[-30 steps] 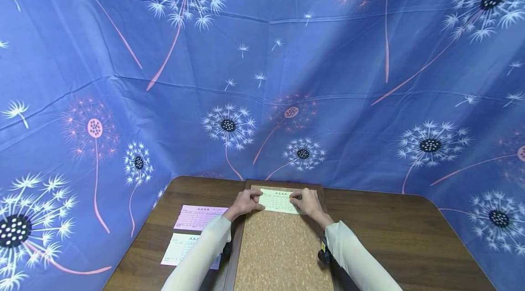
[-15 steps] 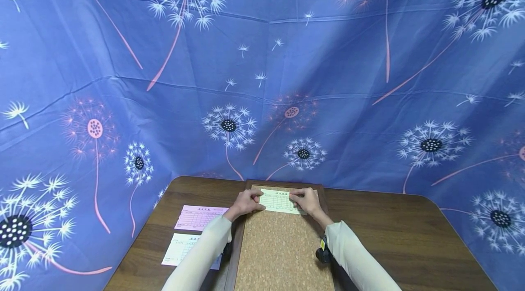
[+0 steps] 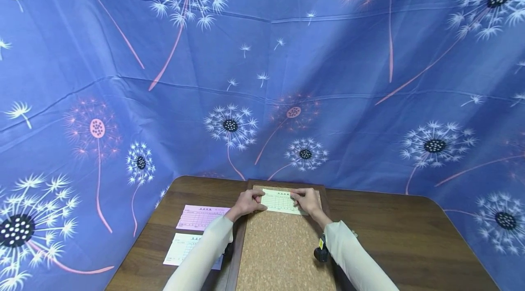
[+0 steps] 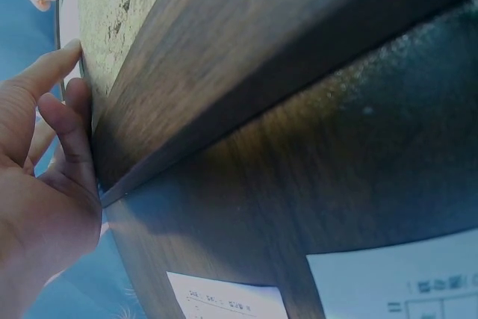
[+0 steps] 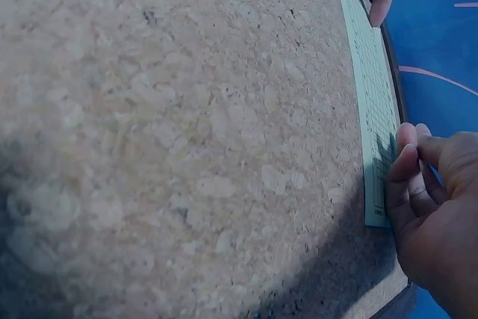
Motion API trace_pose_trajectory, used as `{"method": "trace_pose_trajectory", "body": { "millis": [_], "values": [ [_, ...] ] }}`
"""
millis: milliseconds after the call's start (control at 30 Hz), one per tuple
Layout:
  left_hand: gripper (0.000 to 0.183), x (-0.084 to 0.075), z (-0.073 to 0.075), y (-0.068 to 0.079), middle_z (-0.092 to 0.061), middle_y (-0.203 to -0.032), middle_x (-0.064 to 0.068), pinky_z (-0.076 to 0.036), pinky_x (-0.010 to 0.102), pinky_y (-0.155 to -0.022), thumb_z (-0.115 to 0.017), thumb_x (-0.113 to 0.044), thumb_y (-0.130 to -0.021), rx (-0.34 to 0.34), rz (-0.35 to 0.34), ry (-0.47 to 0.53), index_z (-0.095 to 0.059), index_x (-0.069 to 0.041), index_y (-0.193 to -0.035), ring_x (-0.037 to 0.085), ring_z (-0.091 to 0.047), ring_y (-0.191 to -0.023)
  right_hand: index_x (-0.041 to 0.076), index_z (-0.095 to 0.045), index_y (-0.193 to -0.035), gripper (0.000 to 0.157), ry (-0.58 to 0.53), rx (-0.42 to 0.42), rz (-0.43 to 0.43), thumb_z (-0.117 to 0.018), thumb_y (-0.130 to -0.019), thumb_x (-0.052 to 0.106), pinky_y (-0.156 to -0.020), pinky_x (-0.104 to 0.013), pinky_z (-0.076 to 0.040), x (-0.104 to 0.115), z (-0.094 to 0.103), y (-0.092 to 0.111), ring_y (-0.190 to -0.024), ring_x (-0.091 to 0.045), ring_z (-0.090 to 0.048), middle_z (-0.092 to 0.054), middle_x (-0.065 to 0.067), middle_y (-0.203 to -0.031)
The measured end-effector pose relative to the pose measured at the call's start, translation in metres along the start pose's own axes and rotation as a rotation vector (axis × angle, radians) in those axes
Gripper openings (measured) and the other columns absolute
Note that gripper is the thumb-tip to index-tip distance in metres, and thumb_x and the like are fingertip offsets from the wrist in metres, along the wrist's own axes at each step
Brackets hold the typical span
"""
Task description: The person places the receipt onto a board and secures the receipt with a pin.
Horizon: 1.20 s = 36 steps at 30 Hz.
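Note:
A pale green printed slip (image 3: 280, 200) lies across the top of a cork board (image 3: 285, 250) with a dark wooden frame. My left hand (image 3: 247, 203) is at the slip's left end, thumb and forefinger reaching onto its edge from the side. At the right end, my right hand (image 3: 308, 200) has thumb and forefinger pinched together close over the slip. A tiny orange-red spot shows at those fingertips (image 4: 43, 4) in the left wrist view; I cannot tell what it is. In the right wrist view, the slip's near end sticks out beneath the right hand.
On the wooden table (image 3: 393, 245), left of the board, lie a pink printed slip (image 3: 201, 217) and a white printed slip (image 3: 182, 249), the white one partly behind the left sleeve. Tiny pale things (image 3: 354, 233) lie beside the right sleeve. A blue dandelion-patterned cloth (image 3: 262, 76) hangs behind.
The head view has shifted slightly, and the tiny pale things beside the right sleeve have come into view. The right forearm has turned a little; both hands stay at the green slip.

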<state>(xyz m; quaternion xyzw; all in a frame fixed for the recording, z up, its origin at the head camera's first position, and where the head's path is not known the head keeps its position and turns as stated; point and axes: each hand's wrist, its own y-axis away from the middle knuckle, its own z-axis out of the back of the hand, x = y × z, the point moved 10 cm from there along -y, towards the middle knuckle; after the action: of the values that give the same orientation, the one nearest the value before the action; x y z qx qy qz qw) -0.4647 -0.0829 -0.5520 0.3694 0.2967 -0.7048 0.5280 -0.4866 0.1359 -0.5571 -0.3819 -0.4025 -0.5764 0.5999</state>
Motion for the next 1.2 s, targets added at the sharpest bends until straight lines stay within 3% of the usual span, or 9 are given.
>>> {"method": "trace_pose_trajectory", "body": {
  "millis": [133,300,367,467,767,1000,1200],
  "values": [
    [0.055,-0.002,0.000,0.001,-0.064,-0.082,0.009,-0.044,0.018,-0.051,-0.085,-0.007,-0.079,-0.001,-0.010,0.001,-0.066,0.006,-0.129,0.003,-0.051,-0.054,-0.008,-0.075,-0.110,0.019,0.042,-0.019,0.075,-0.068,-0.096,0.004,-0.044,-0.018,-0.040,0.004,-0.003,-0.002,-0.053,-0.009,-0.058,-0.073,-0.017,-0.084],
    [0.056,0.000,0.000,0.000,-0.062,-0.082,0.005,-0.044,0.017,-0.051,-0.085,-0.008,-0.079,-0.004,0.011,0.000,-0.066,0.005,-0.130,0.002,-0.050,-0.054,0.002,-0.081,-0.101,0.015,0.246,-0.119,0.199,-0.075,-0.092,0.013,-0.066,-0.031,-0.054,0.017,-0.002,-0.001,-0.077,-0.021,-0.067,-0.070,-0.014,-0.096],
    [0.056,0.001,0.000,0.000,-0.061,-0.082,0.003,-0.044,0.017,-0.052,-0.085,-0.008,-0.079,-0.006,0.019,0.002,-0.066,0.004,-0.130,0.002,-0.051,-0.054,0.006,-0.082,-0.099,0.014,0.310,-0.166,0.211,-0.078,-0.090,0.016,-0.076,-0.039,-0.056,0.020,-0.001,0.000,-0.091,-0.027,-0.069,-0.073,-0.012,-0.099],
    [0.055,0.001,-0.001,0.001,-0.061,-0.081,0.003,-0.044,0.017,-0.052,-0.085,-0.007,-0.078,-0.009,0.016,0.007,-0.066,0.005,-0.129,0.003,-0.051,-0.054,0.011,-0.083,-0.097,0.013,0.347,-0.201,0.180,-0.080,-0.088,0.020,-0.080,-0.046,-0.056,0.019,-0.001,0.001,-0.102,-0.032,-0.069,-0.074,-0.010,-0.103],
    [0.054,-0.002,0.000,0.002,-0.062,-0.080,0.005,-0.044,0.017,-0.051,-0.084,-0.006,-0.079,-0.013,0.002,0.016,-0.067,0.005,-0.128,0.003,-0.051,-0.053,0.022,-0.085,-0.096,0.013,0.366,-0.248,0.089,-0.084,-0.084,0.028,-0.054,-0.033,-0.048,0.011,-0.001,-0.003,-0.098,-0.033,-0.073,-0.078,-0.008,-0.108],
    [0.056,-0.005,0.002,0.003,-0.063,-0.081,0.008,-0.047,0.019,-0.051,-0.084,-0.006,-0.078,-0.005,-0.014,0.038,-0.065,0.008,-0.129,0.004,-0.052,-0.053,0.023,-0.085,-0.092,0.012,0.405,-0.271,0.075,-0.085,-0.083,0.030,-0.067,-0.042,-0.054,0.010,-0.002,-0.002,-0.104,-0.033,-0.070,-0.075,-0.006,-0.107],
    [0.054,-0.012,0.004,0.006,-0.060,-0.076,-0.001,-0.051,0.022,-0.050,-0.084,-0.010,-0.079,-0.005,-0.087,0.036,-0.066,0.008,-0.126,0.003,-0.053,-0.053,0.022,-0.085,-0.091,0.012,0.413,-0.279,0.080,-0.085,-0.083,0.031,-0.057,-0.036,-0.050,0.011,-0.002,-0.001,-0.093,-0.031,-0.071,-0.075,-0.006,-0.102]
  ]
}}
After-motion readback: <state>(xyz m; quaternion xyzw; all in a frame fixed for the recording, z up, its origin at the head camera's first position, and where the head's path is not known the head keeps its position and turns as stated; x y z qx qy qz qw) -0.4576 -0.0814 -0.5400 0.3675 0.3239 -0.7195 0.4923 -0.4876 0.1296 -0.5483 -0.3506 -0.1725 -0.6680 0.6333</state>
